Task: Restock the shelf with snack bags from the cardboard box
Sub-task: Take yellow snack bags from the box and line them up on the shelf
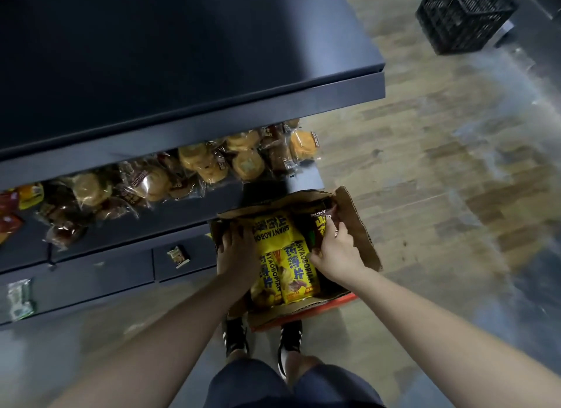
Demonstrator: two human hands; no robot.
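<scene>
An open cardboard box (358, 225) stands on the floor at my feet, beside the dark shelf unit (188, 128). Inside it lie yellow snack bags (291, 262) with black lettering. My left hand (236, 252) reaches into the box's left side, fingers down along the left edge of the yellow bags. My right hand (337, 249) is inside the box on the right and pinches a dark brown snack bag (323, 228) standing against the box wall.
The lower shelf (145, 225) holds several wrapped buns and cakes (209, 164), with red and yellow packets (18, 204) at far left. Price tags (178, 255) hang on the shelf front. A black plastic crate (464, 16) sits on the wooden floor (440, 164) at top right.
</scene>
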